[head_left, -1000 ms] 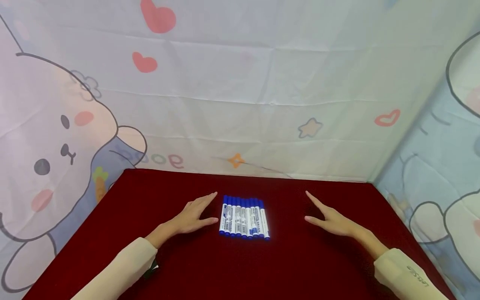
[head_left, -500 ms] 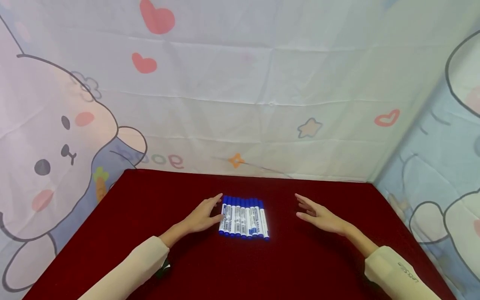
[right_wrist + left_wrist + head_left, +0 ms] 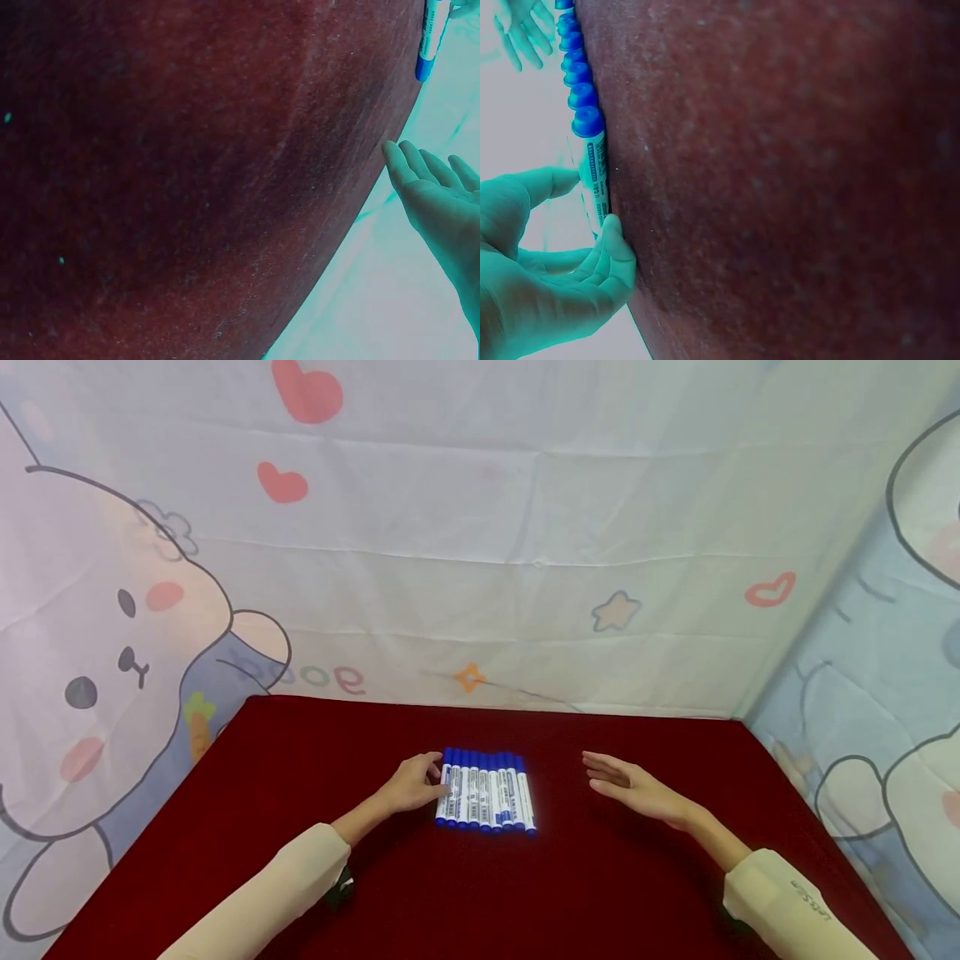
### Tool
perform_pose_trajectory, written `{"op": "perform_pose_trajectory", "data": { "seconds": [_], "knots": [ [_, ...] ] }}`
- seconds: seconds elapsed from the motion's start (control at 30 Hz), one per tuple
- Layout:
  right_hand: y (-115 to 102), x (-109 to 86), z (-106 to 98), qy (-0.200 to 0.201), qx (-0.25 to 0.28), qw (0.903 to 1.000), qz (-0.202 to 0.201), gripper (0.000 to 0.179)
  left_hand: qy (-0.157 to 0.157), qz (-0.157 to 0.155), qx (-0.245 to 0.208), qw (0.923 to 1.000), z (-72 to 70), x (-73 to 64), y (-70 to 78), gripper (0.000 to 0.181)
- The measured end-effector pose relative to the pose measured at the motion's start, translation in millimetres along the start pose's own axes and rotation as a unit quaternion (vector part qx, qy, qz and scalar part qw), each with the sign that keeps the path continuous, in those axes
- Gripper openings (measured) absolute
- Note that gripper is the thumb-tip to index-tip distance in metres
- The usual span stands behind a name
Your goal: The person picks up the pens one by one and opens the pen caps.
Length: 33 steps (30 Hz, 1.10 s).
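Several white markers (image 3: 492,785) with blue caps and ends lie side by side in a row, caps pointing away. My left hand (image 3: 408,783) is at the row's left end, fingers bent. In the left wrist view its thumb is against the leftmost marker (image 3: 594,176), while the fingertips (image 3: 613,225) curl at that marker's far end, hiding its cap. To the right of the row, my right hand (image 3: 637,789) hovers apart from the markers with fingers extended and nothing in it. The right wrist view shows it palm up-turned, with a marker (image 3: 432,34) beyond.
A dark red cloth (image 3: 480,893) covers the table. Behind it hangs a pale curtain (image 3: 450,527) printed with hearts, a star and a cartoon animal, and it continues along the left and right sides.
My left hand has moved right to the leftmost marker, and its fingers have bent in. My right hand has shifted left toward the row. The markers keep their places.
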State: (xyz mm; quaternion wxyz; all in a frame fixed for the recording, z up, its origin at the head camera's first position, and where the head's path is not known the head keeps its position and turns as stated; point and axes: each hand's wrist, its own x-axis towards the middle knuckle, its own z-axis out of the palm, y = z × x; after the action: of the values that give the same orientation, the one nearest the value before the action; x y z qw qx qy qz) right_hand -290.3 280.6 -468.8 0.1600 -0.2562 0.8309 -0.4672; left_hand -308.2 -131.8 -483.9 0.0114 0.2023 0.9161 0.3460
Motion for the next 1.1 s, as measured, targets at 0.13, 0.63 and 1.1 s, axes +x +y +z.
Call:
{"op": "perform_pose_trajectory", "data": {
  "seconds": [0.13, 0.63, 1.1],
  "knots": [
    [1.3, -0.1, 0.8, 0.002, -0.005, 1.0, 0.004, 0.065, 0.0, -0.01, 0.008, 0.9999, -1.5, 1.5, 2.6, 0.063],
    [-0.5, -0.6, 5.0, -0.007, -0.015, 0.9999, 0.001, 0.064, 0.006, -0.094, 0.059, 0.9939, -1.4, 4.0, 9.6, 0.059],
    [0.3, -4.2, 3.1, -0.009, -0.019, 0.9998, 0.003, 0.063, -0.014, -0.125, -0.075, 0.9893, -9.2, -0.8, -0.5, 0.039]
  ]
}}
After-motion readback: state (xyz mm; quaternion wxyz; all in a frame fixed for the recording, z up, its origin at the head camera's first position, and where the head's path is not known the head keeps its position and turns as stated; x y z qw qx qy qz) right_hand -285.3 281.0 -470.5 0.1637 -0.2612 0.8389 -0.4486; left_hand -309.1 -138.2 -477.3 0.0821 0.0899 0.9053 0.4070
